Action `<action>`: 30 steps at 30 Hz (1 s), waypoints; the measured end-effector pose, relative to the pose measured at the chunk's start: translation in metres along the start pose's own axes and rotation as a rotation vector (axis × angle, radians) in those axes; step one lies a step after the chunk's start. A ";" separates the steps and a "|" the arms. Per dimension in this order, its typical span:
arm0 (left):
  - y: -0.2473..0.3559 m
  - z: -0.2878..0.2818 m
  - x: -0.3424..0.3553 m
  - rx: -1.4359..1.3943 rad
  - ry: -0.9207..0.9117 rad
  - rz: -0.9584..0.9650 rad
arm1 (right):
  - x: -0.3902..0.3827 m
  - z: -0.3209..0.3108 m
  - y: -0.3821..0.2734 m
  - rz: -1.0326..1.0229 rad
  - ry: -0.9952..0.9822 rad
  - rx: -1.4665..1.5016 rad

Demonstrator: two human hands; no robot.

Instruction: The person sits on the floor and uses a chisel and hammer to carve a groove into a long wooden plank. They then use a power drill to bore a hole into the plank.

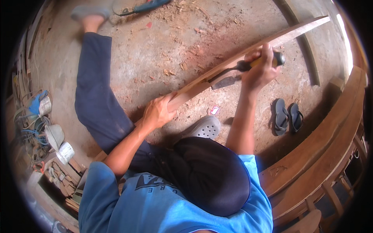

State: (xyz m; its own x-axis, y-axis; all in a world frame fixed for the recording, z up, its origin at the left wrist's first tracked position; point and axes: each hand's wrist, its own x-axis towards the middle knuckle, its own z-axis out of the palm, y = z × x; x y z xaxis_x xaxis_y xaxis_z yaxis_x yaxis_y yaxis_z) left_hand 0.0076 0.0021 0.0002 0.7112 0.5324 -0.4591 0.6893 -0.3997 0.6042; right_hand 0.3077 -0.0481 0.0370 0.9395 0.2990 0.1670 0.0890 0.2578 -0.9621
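My left hand (157, 110) grips the long wooden board (299, 28), which runs diagonally from my lap up to the upper right. My right hand (262, 72) is closed on a chisel with a black and yellow handle (278, 59); its dark blade angles down-left onto the board, where a cut shows near the middle. A dark flat piece (223, 82), which I cannot make out, lies just below the board under the blade. Wood chips (169, 72) are scattered on the floor beyond the board.
A teal power tool (143, 6) lies at the top. Sandals (281, 116) sit right of my right forearm. Stacked planks (318, 147) line the right side; containers and cords (54, 136) crowd the left. A dark strip (311, 66) lies at upper right. My legs frame the work.
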 end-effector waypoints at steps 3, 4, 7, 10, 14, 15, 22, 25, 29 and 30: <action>0.000 -0.001 0.001 -0.019 -0.024 -0.005 | 0.008 -0.001 0.005 0.070 0.003 -0.001; 0.001 -0.001 0.001 -0.020 -0.022 -0.011 | 0.007 -0.002 0.004 0.087 0.028 -0.021; 0.005 -0.003 0.002 0.032 -0.078 -0.064 | -0.004 -0.002 -0.004 0.063 0.068 -0.052; 0.007 -0.003 -0.001 0.023 -0.110 -0.109 | -0.032 0.001 -0.020 -0.008 0.009 -0.032; 0.004 -0.001 -0.003 -0.010 -0.053 -0.049 | -0.053 -0.001 -0.042 -0.209 -0.112 0.038; 0.003 -0.001 -0.004 0.003 -0.048 -0.030 | -0.053 0.000 -0.045 -0.233 -0.095 0.092; 0.004 -0.001 -0.003 0.014 -0.088 -0.090 | -0.036 -0.001 -0.047 -0.139 -0.073 0.191; 0.005 -0.001 -0.005 0.005 -0.089 -0.079 | -0.033 -0.011 -0.052 0.124 0.063 0.194; 0.006 0.001 -0.006 -0.011 -0.045 -0.047 | -0.033 -0.016 -0.052 0.205 0.133 0.393; 0.006 0.001 -0.007 -0.003 -0.049 -0.058 | -0.033 -0.015 -0.050 0.206 0.076 0.373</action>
State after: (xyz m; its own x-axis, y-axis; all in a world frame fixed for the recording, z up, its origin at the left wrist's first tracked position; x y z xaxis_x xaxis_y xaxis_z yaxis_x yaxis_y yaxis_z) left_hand 0.0070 -0.0044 0.0061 0.6761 0.5176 -0.5243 0.7291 -0.3671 0.5776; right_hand 0.2772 -0.0846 0.0768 0.9480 0.3144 -0.0505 -0.2159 0.5181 -0.8276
